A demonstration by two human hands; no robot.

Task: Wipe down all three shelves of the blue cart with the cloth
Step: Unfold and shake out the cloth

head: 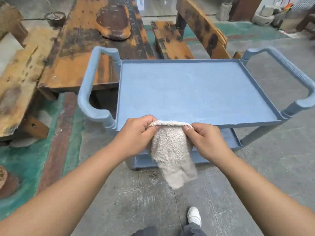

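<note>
Both hands hold the cloth (pixel 172 150) up in the air just in front of the near edge of the blue cart (pixel 196 92). The left hand (pixel 136 135) pinches one top corner and the right hand (pixel 206 138) pinches the other, each grip closed tight on the folded upper hem, so the rest of the beige towel hangs loose below them and covers part of the view of the lower shelves (pixel 228 138). The top shelf lies bare and shows no contact with the cloth, so the wiping looks not yet begun. The main risk is that the cloth goes down bunched or only half spread, which would leave the corners and the raised rim of the shelf unwiped. A pinch grip at two corners also gives little pressure, so one hand will likely need to flatten over the towel. The cart may stand on wheels, though none can be made out clearly here, and a firm push across the top could roll it towards the wooden planks (pixel 88 53) just behind. The two lower shelves are mostly hidden and will need bending to reach.
</note>
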